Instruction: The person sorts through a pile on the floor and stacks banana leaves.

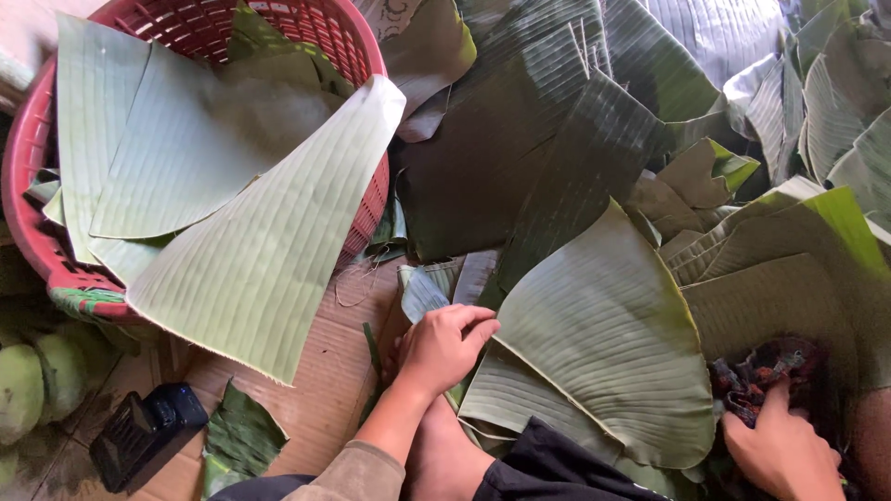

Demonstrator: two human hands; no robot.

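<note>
Left hand [444, 345] curled, fingers pinching the near edge of a pale banana leaf [603, 339] lying across the lap, underside up. Right hand [782, 450] closed around a dark patterned cloth [763, 371], just beside that leaf's right edge. Looks like mid-wipe, with the leaf pinned and the cloth not yet on it. Already in the red basket [28, 176] at upper left: several pale leaf pieces [241, 241], stacked and overhanging the rim. Left to handle, by the look of it: a large heap of dark green leaves [557, 139] spread above and to the right. Well short of halfway, judging by heap against basket. Small black device [144, 434] on the cardboard floor [316, 390], lower left.
</note>
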